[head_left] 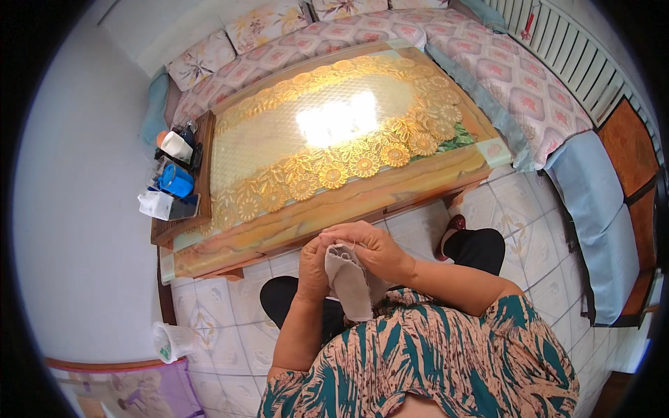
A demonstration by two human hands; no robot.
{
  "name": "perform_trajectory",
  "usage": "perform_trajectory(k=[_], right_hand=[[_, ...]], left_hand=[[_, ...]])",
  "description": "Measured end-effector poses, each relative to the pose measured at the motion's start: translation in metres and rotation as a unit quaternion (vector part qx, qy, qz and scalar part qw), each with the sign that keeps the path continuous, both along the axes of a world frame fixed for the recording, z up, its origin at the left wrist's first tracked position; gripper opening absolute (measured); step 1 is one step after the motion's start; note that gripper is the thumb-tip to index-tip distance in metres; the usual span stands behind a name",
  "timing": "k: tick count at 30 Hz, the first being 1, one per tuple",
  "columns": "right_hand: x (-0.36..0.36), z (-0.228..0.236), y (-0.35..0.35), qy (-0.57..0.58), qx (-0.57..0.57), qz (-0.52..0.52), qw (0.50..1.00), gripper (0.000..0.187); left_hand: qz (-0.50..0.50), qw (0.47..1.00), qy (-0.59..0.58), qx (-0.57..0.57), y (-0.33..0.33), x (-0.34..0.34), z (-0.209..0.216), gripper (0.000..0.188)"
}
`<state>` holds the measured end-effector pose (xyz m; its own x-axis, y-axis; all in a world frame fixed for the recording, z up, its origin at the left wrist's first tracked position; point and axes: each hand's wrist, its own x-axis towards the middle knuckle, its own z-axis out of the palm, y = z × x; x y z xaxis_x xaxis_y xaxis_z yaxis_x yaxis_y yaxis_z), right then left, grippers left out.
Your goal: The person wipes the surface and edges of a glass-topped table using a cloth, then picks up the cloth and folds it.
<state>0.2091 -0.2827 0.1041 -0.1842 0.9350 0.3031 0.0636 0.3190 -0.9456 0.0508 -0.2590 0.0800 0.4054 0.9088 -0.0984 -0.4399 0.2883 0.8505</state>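
Below centre, left hand (pixel 315 268) and right hand (pixel 382 253) pinched the cloth (pixel 350 284); it seemed light, soft, best held by its edge.

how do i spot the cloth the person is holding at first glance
Find the large table with golden flowers; below its near edge are the left hand and right hand. The cloth they hold is plain and pale, unlike the boldly patterned shirt just below it.
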Motion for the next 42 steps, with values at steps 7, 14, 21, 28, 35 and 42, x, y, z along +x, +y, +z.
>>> perform_trajectory(k=[7, 14, 21, 28, 35, 42], right_hand=[[0.004, 0.003, -0.007, 0.253, -0.275, 0.137, 0.917, 0.050], [0.004, -0.019, -0.016, -0.022, -0.236, 0.080, 0.968, 0.044], [0.022, -0.032, -0.020, 0.023, -0.359, 0.056, 0.931, 0.019], [0.057, -0.040, -0.021, 0.143, -0.324, -0.052, 0.934, 0.035], [0.056, -0.060, -0.012, 0.190, -0.322, -0.061, 0.925, 0.034], [0.043, -0.045, -0.011, 0.194, -0.321, -0.066, 0.925, 0.032]], left_hand=[[-0.018, 0.999, -0.031, -0.038, 0.002, -0.002, 0.001, 0.021], [0.080, 0.994, 0.075, 0.030, 0.004, 0.012, -0.005, 0.024], [0.225, 0.969, 0.105, 0.007, 0.013, -0.050, 0.017, 0.028], [0.423, 0.888, 0.139, -0.112, -0.037, -0.199, -0.048, 0.030], [0.427, 0.691, -0.333, -0.479, -0.208, -0.244, -0.312, 0.012], [0.499, 0.723, -0.063, -0.473, -0.210, -0.228, -0.310, 0.017]])
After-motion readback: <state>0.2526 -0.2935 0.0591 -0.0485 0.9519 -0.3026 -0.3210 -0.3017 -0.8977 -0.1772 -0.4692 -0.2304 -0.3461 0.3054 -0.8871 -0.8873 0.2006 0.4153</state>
